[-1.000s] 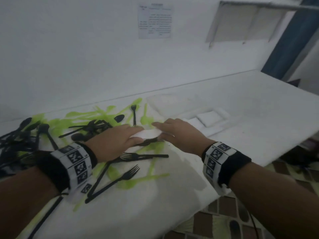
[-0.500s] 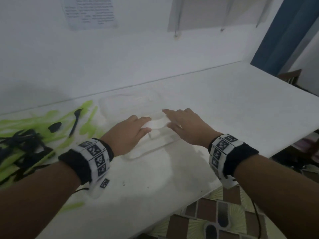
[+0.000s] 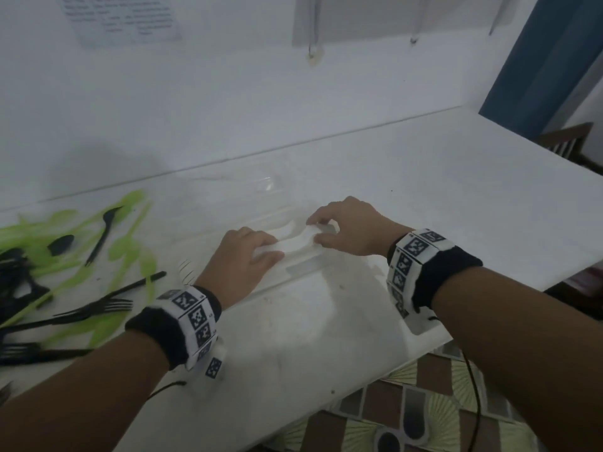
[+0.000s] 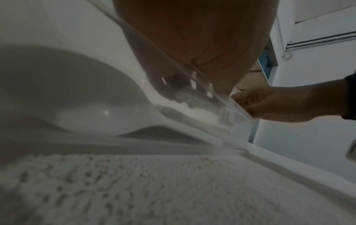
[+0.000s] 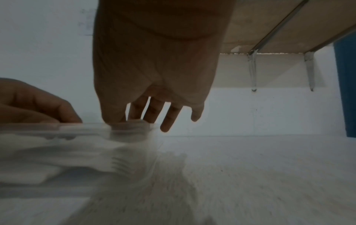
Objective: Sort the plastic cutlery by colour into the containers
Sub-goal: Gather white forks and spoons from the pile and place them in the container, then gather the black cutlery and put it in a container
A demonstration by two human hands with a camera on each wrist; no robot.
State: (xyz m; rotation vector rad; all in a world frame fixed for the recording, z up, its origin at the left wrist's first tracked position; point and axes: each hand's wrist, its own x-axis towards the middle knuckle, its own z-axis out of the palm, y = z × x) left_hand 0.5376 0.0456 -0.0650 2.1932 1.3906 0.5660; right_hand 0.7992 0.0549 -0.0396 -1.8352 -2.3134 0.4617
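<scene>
White table (image 3: 408,177) set against a white wall. Directly on it, under both hands, lies a clear plastic container (image 3: 303,265) holding white cutlery (image 3: 293,244). Well to the left of the left hand (image 3: 243,265), green cutlery (image 3: 130,252) and black cutlery (image 3: 98,309) lie scattered and overlapping.

Home room — patterned floor tiles (image 3: 421,415)
</scene>
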